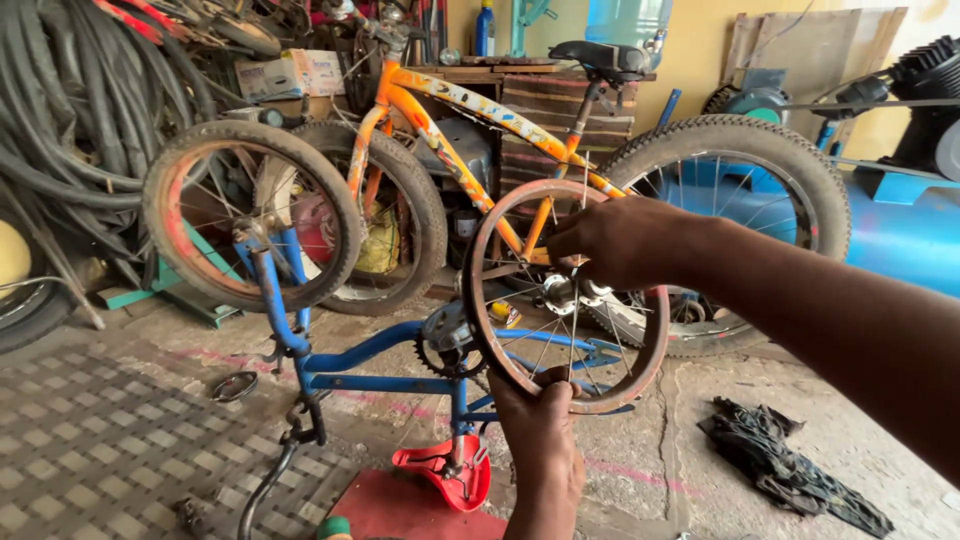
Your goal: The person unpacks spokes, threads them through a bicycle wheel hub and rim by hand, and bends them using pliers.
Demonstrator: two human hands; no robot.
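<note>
The bare rear wheel rim point(566, 296) sits on the upturned blue bicycle frame point(370, 365). The left hand point(538, 425) has its fingers clamped on the rim's lower edge. The right hand point(610, 240) closes its fingers at the hub point(568, 292).

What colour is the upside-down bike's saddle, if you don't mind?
Red saddle, resting on the floor; head view.

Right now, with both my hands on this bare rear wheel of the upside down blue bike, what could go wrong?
1. Your left hand grips the bare rim from below; if the wheel turns, fingers could get caught in the spokes.
2. Your right hand is at the hub, close to the chainring teeth.
3. The blue bike balances on its red saddle; pushing hard might tip it.
</note>
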